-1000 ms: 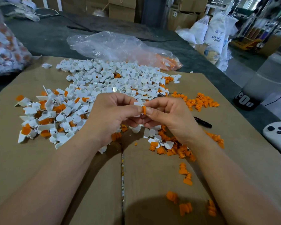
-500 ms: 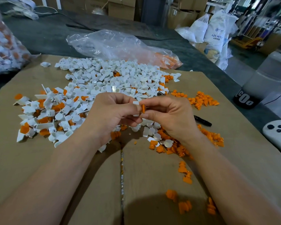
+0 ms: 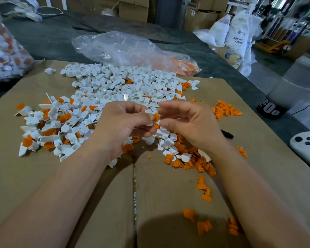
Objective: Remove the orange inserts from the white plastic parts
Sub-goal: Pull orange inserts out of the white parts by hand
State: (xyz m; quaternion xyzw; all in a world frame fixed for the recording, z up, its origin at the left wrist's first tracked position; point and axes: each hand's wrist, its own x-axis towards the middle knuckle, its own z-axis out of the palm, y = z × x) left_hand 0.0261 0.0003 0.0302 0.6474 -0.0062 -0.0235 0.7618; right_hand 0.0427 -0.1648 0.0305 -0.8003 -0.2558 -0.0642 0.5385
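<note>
I'm pinching a white part (image 3: 149, 111) in my left hand (image 3: 122, 126), above the near edge of the white pile (image 3: 123, 83), orange insert (image 3: 157, 116) poking out. My right hand (image 3: 191, 126) is hovering loosely spread beside it — a clumsy tug risks flinging the insert away.

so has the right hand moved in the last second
Yes, barely: the right hand has uncurled its fingers away from the white part, toward the far white pile; its wrist stays beside the black marker.

Cardboard (image 3: 34, 185) on dark table (image 3: 43, 40). White parts (image 3: 132, 81) heaped @ 11 o'clock; loose orange inserts (image 3: 225, 110) 2–5 o'clock; clear bag (image 3: 123, 47) 12, on table.
</note>
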